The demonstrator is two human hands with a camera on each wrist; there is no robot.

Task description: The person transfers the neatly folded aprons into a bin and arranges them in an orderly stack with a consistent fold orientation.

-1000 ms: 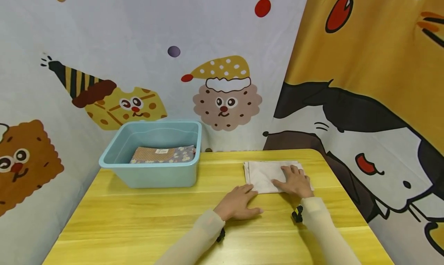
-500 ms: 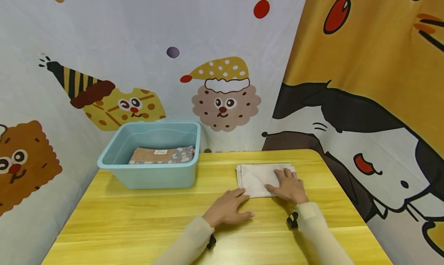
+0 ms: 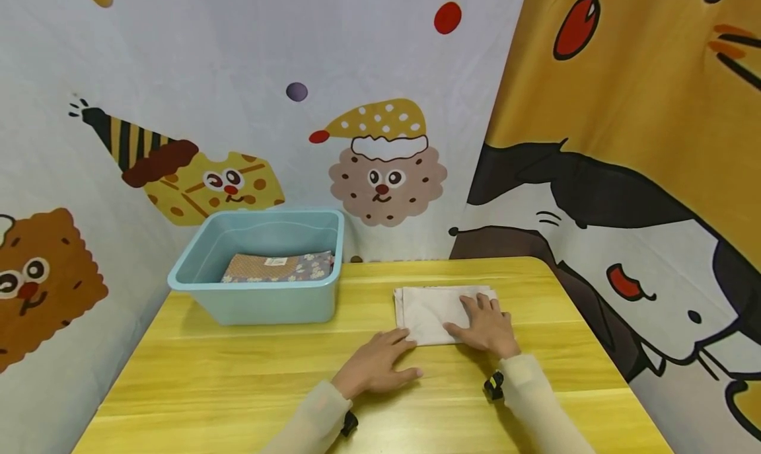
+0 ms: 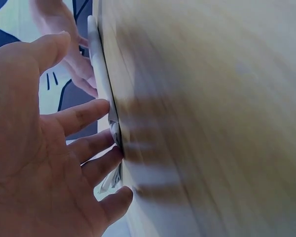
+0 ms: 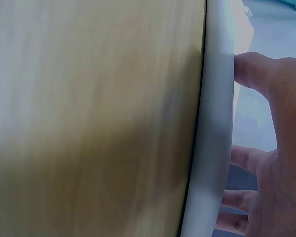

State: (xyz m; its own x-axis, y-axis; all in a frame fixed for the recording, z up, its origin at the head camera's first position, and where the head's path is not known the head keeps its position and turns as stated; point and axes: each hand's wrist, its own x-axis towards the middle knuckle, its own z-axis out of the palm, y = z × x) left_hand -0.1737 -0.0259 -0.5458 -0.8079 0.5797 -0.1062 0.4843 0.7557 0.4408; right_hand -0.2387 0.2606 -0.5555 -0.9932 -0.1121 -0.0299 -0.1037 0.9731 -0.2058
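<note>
A folded white cloth [image 3: 429,312] lies flat on the wooden table, right of centre in the head view. My right hand [image 3: 486,327] rests on its right part with fingers spread, the fingertips pressing its top. At its near left corner, the fingertips of my left hand [image 3: 376,365] touch the edge, the thumb held apart over the table. In the left wrist view, the fingers of the left hand [image 4: 74,143] reach along the side of the cloth [image 4: 102,69]. The right wrist view shows the thumb and fingertips of the right hand [image 5: 281,148] on top of the cloth's thick folded edge [image 5: 214,118].
A light blue plastic bin [image 3: 279,302] stands at the back left of the table [image 3: 250,388]. Inside it lies a folded floral and brown cloth [image 3: 297,267] with a white label. Behind the table hangs a curtain [image 3: 238,57] printed with cartoon figures.
The white cloth has slid left and a little nearer across the table, both hands moving along with it. The blue bin has stayed in place.
</note>
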